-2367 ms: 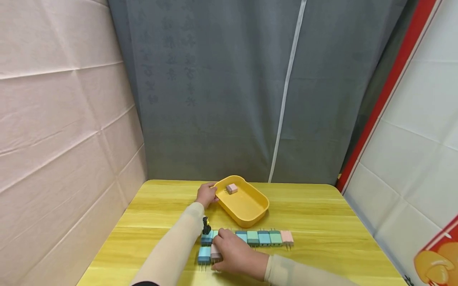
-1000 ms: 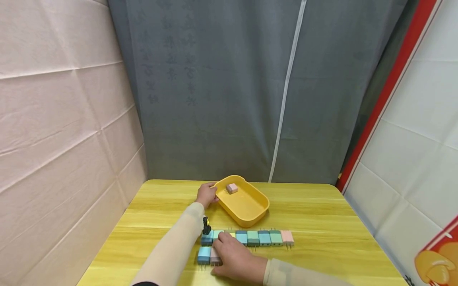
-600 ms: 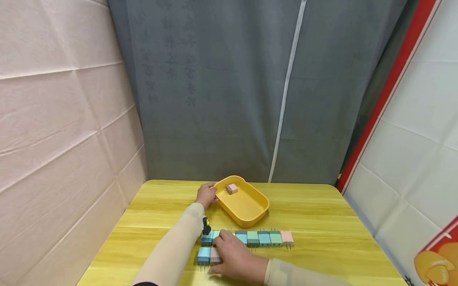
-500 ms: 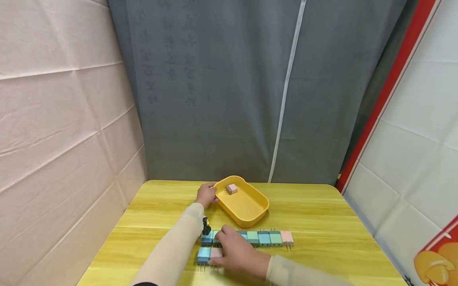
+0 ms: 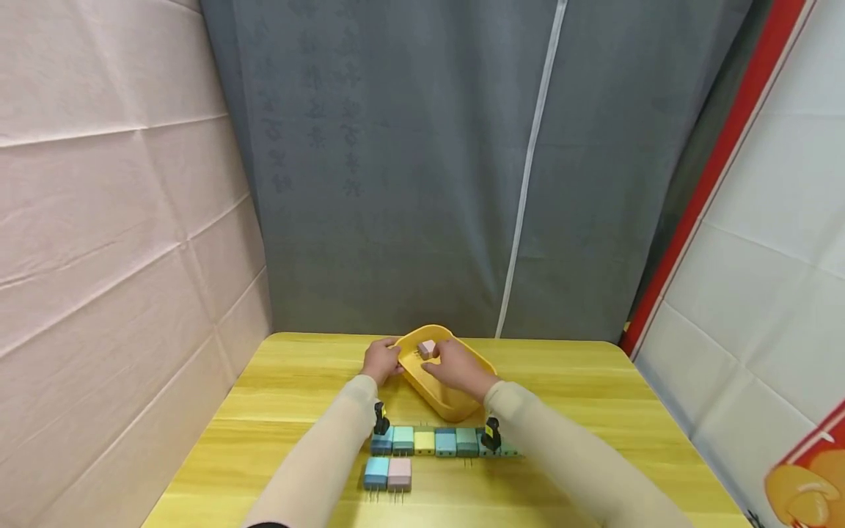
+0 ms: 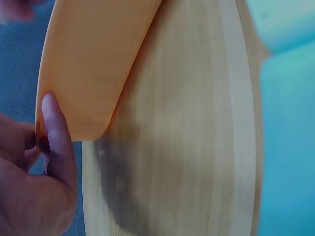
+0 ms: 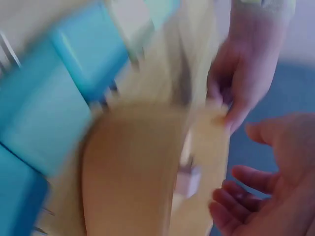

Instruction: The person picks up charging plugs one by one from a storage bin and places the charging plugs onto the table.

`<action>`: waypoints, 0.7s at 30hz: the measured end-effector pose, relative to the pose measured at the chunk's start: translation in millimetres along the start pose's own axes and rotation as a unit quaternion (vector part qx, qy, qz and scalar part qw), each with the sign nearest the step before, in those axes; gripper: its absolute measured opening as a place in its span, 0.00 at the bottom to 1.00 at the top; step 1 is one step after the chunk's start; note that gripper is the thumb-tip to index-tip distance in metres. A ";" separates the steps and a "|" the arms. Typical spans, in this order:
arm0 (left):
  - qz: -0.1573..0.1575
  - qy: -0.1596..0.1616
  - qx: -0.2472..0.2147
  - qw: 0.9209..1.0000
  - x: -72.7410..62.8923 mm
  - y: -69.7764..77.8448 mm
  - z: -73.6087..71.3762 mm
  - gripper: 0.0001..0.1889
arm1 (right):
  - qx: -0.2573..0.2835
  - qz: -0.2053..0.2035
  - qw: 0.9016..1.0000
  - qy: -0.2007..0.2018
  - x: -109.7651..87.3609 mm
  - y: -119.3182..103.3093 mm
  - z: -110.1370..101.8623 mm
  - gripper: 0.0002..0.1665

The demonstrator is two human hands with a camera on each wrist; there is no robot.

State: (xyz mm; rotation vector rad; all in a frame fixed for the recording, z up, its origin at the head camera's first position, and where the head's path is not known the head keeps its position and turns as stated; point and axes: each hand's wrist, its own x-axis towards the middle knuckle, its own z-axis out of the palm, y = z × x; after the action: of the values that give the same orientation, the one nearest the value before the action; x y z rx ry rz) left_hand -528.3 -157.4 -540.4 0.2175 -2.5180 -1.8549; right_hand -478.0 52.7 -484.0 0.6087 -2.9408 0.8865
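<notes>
My left hand point(image 5: 381, 361) grips the far-left end of a yellow plastic tray point(image 5: 432, 396); in the left wrist view its thumb lies along the tray wall point(image 6: 93, 64). Inside the tray is one pink wall charger point(image 5: 425, 349) with two metal prongs. Over the tray, my right hand point(image 5: 455, 365) has its thumb and fingertips close to that charger. The blurred right wrist view shows this hand point(image 7: 283, 182) with fingers parted and nothing held, beside the pink charger point(image 7: 187, 181). On the table, a blue charger point(image 5: 376, 473) and a pinkish charger point(image 5: 399, 474) sit side by side.
Behind that pair runs a row of several chargers, among them a mint one point(image 5: 403, 438) and a yellow one point(image 5: 425, 441). My right sleeve point(image 5: 561, 440) covers the row's right end. A grey curtain point(image 5: 409, 183) hangs behind the wooden table point(image 5: 290, 381).
My right hand has left the pinkish charger in the front row and moved up and away into the tray. That charger now sits against the blue one. The left hand stays put.
</notes>
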 end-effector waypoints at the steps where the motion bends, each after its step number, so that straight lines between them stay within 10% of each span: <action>1: -0.001 -0.001 -0.001 1.000 0.0 -0.8 0.5 0.20 | -0.006 0.008 1.000 -0.011 9.4 7.2 1.5 0.22; 10: -0.001 -0.007 -0.008 1.000 -12.2 4.3 7.9 0.20 | -0.076 0.060 0.994 -0.040 55.9 40.0 26.0 0.39; 21: 0.010 0.002 -0.013 1.000 -12.6 2.8 14.4 0.18 | -0.198 0.011 0.977 -0.074 55.2 19.5 27.8 0.26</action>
State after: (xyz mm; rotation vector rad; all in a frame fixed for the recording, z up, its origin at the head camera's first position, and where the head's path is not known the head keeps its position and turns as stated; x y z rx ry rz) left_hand -517.3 -141.4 -541.1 0.1956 -2.4823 -1.8776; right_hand -533.4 32.7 -511.0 0.6376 -3.1254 0.2436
